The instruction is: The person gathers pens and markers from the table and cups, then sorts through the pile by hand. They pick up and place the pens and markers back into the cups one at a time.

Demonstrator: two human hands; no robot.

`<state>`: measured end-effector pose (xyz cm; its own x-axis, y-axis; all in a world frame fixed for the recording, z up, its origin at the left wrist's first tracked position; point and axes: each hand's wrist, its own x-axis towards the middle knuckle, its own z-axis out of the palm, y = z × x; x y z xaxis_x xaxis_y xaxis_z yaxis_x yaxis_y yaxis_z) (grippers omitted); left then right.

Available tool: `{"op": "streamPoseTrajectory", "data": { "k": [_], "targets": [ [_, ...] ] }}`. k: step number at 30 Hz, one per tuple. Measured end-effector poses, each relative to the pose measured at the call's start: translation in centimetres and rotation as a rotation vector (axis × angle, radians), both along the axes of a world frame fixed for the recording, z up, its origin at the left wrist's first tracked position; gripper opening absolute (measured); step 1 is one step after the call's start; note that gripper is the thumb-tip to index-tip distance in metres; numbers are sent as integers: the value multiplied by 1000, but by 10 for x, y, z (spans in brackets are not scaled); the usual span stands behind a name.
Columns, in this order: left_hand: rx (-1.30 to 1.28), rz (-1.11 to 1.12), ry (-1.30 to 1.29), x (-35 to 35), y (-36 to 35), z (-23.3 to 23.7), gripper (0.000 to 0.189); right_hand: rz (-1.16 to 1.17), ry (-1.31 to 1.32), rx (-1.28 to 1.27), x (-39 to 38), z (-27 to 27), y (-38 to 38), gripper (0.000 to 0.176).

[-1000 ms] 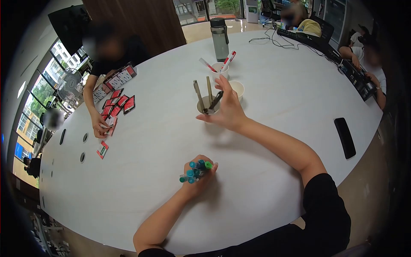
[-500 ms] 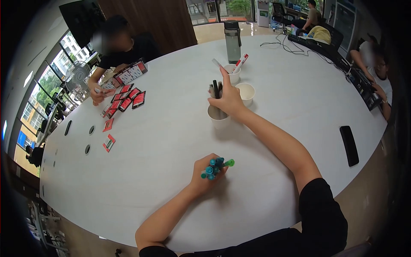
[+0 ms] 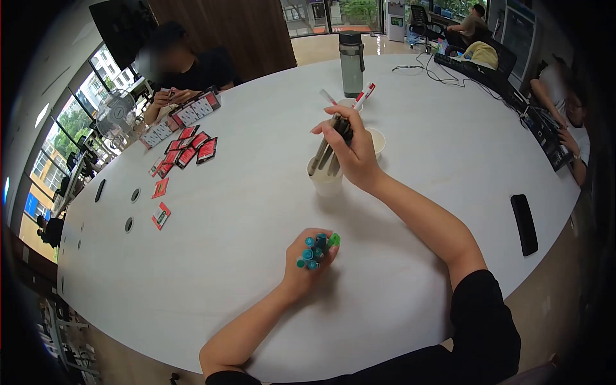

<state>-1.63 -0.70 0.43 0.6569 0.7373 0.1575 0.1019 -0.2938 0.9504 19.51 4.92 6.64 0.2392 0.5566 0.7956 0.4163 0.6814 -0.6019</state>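
Note:
My left hand [image 3: 298, 272] is closed around an upright bundle of teal pens [image 3: 312, 254] with one green pen [image 3: 334, 240] among them, low over the table. My right hand [image 3: 360, 156] grips several black and grey pens [image 3: 328, 154], which lean over a white paper cup [image 3: 329, 187], their lower ends overlapping its mouth. A second white cup [image 3: 378, 142] stands just behind my right hand. Beyond it, a third cup [image 3: 350, 102] carries a red-and-white pen [image 3: 365, 95] and another slim pen, partly hidden by my fingers.
A grey bottle [image 3: 351, 70] stands behind the cups. Red packets [image 3: 186, 156] and boxes [image 3: 196, 110] lie at the left, near a seated person. To the right are a black phone-like slab [image 3: 524, 224], cables [image 3: 443, 76] and another person handling a black device [image 3: 545, 138].
My right hand has gripped the dark pens and tilted them up from the cup. The left-hand bundle shifted slightly. The person opposite drew their hands back from the packets.

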Motion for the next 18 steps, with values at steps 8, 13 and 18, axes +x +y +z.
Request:
{"op": "streamPoseTrajectory", "data": {
  "k": [8, 13, 18],
  "targets": [
    [411, 247, -261, 4, 7, -18, 25, 116, -348, 372, -47, 23, -52, 27],
    [182, 131, -79, -5, 11, -9, 26, 233, -361, 340, -73, 2, -64, 31],
    [46, 95, 116, -11, 7, -8, 28, 283, -251, 174, -80, -15, -63, 26]
  ]
}}
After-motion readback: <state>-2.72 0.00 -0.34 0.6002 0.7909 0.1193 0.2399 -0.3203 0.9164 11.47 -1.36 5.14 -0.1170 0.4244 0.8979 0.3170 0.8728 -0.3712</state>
